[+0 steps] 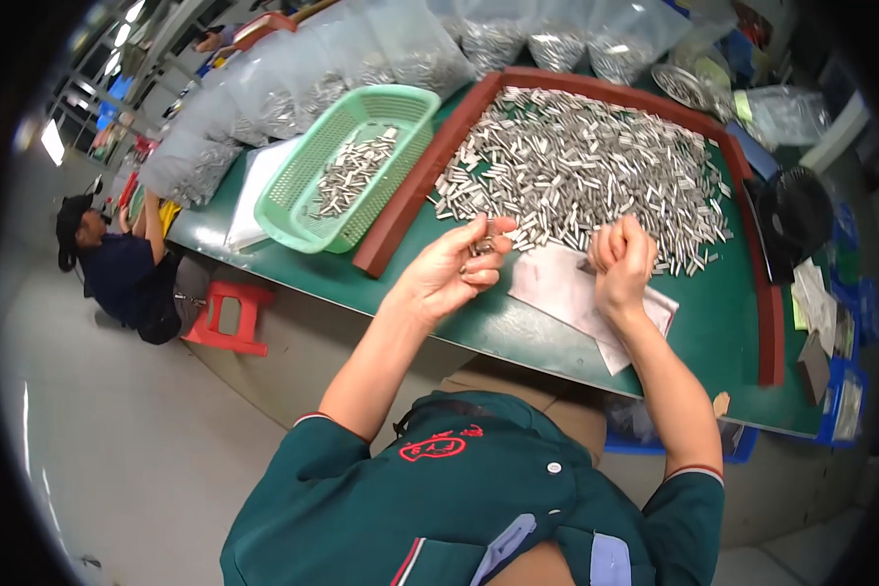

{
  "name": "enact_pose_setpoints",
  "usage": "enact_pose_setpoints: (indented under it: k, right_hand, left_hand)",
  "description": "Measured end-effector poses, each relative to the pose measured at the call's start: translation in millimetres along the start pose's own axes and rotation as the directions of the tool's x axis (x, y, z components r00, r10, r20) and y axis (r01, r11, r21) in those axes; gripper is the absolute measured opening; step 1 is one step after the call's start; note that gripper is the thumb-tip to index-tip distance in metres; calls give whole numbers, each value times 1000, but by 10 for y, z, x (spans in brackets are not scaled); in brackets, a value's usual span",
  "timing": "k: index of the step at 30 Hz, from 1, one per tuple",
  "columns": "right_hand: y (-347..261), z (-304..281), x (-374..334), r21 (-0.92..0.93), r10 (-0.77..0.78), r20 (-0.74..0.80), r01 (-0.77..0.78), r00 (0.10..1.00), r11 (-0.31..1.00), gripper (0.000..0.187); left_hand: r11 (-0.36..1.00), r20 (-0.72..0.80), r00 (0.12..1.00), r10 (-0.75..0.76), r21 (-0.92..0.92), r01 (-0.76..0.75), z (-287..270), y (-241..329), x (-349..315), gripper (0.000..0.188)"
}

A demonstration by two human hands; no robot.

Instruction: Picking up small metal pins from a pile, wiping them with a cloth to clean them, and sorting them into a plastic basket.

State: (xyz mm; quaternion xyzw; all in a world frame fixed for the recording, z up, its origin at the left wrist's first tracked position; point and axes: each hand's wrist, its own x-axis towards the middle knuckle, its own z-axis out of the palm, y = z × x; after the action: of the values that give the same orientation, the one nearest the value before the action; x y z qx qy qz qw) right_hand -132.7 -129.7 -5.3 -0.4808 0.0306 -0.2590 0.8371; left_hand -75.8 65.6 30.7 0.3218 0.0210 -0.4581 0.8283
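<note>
A broad pile of small silver metal pins covers the green tabletop inside a dark red wooden frame. At the pile's near edge my left hand is raised with its fingers curled around a few metal pins. My right hand is closed beside it, fingers bunched together; what they hold, if anything, is hidden. Sheets of white paper lie on the table under and between my hands. To the left stands a light green plastic basket with more pins in it.
The red wooden frame bounds the pile on three sides. Clear plastic bags of metal parts line the far edge. A black round object and blue bins are at right. A person sits by a red stool at left.
</note>
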Motion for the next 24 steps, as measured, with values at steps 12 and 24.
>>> enact_pose_setpoints:
  k: [12, 24]
  right_hand:
    - [-2, 26, -76, 31, 40, 14, -40, 999, 999, 39]
    - [-796, 185, -807, -726, -338, 624, 683, 704, 83, 19]
  left_hand:
    - [-179, 169, 133, 977, 981, 70, -801, 1726, -150, 62]
    - [-693, 671, 199, 714, 718, 64, -619, -10, -944, 36]
